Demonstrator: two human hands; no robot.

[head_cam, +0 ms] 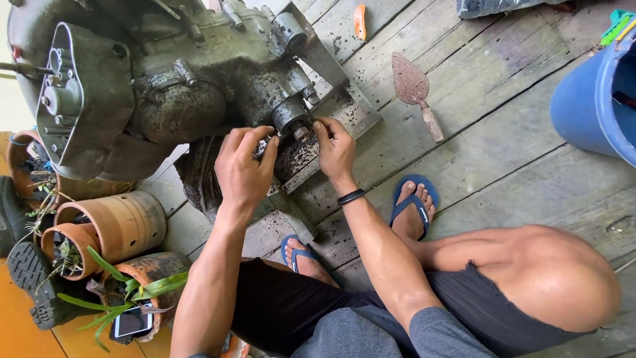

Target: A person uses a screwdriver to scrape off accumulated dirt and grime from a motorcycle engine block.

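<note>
Knees and sandalled feet frame a squat beside the grimy engine (165, 86) on the plank floor, where the left hand (244, 169) cups its underside and the right hand (334, 149) pinches a small fitting (301, 132), not yet off.

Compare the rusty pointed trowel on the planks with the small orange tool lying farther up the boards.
The rusty pointed trowel is larger, with a broad speckled brown blade and a pale handle; the small orange tool is short, narrow and bright. The trowel lies slanted across the boards, the orange tool roughly along them. Both lie on the grey wooden planks, untouched by either hand.
</note>
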